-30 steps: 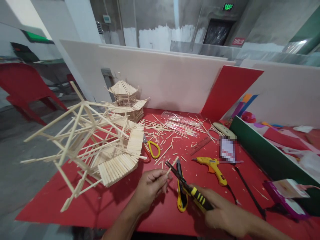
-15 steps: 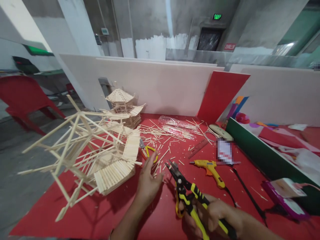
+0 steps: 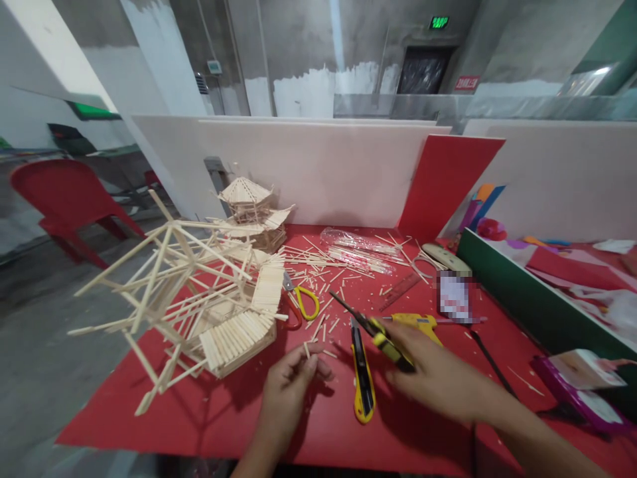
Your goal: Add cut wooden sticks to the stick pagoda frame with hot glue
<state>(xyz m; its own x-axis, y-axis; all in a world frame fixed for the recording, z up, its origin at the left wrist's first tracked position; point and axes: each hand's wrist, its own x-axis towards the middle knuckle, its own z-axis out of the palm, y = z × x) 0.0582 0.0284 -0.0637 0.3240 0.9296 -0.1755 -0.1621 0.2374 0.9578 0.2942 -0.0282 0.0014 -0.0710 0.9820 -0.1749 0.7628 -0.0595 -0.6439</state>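
Pinching a short, pale wooden stick between thumb and finger, your left grip was nearly closed and held it over the near part of the flat red surface. A second pale wooden stub showed beside those fingers; whether you held that too, I could not tell. Your right grip was wrapped round black-and-yellow pliers, seen edge-on, so how far their jaws stood apart could not be made out. The stick looked light, stiff and easily snapped, so a gentle pinch near one end probably suited it; the pliers seemed heavier, best held well back on the handles. A yellow-and-black utility knife lay between your grips, a yellow glue gun was partly hidden behind the right one, and a pale open-frame model of wooden sticks stood to the left. Room seemed widest toward the near left, up to the surface's front edge.
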